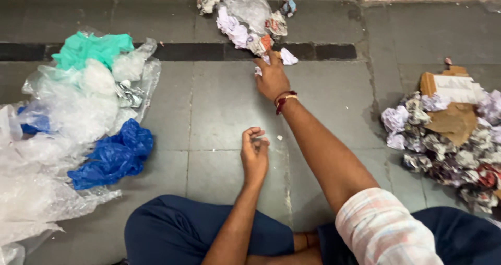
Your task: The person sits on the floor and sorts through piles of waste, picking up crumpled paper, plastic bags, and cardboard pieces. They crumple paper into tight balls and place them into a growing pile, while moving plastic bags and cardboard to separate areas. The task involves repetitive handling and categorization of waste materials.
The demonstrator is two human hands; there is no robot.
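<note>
The person sits cross-legged on the grey tiled floor [219, 103], and the right hand [271, 80] stretches far forward to the mixed heap [245, 20] by the wall, its fingertips touching a crumpled white paper [286, 57] at the heap's near edge; whether the fingers have closed on it I cannot tell, as the back of the hand hides them. The left hand [254, 153] hangs just above the floor in front of the knees, fingers curled loosely inward, holding nothing I can make out. Judging by how things lie, much of the sorting looks done: to the left spreads a large pile of plastic [68, 119], clear film with a blue bag [115, 155] and a green bag [88, 48] among it, and to the right sits a pile of crumpled paper [443, 150] topped with torn brown cardboard [454, 116]. The heap ahead is smaller than either, a clear plastic bag [242, 1] and a handful of paper wads, so I would say little is left to divide.
</note>
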